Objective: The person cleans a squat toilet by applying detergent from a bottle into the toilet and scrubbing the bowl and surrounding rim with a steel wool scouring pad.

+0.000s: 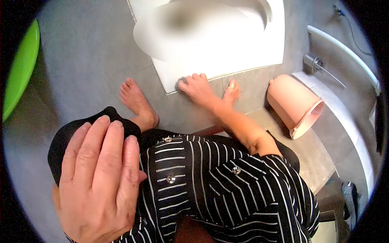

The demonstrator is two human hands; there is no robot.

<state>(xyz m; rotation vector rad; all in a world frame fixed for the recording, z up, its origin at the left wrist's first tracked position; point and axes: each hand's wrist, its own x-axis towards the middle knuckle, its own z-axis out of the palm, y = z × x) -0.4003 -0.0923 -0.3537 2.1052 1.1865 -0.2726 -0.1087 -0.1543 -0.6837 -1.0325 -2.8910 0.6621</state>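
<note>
My left hand lies flat on my black-clad left knee, its fingers stretched out and nothing in them. My right hand reaches down between my bare feet, fingers curled over a small dark scouring pad. The pad touches the near left corner of a white squat toilet set in the floor. Part of the toilet's surface looks smeared and blurred.
A pink bucket lies on its side at the right. A green basin stands at the far left. Along the right wall are a white curved bar and a grey cylinder. Grey tiles cover the floor.
</note>
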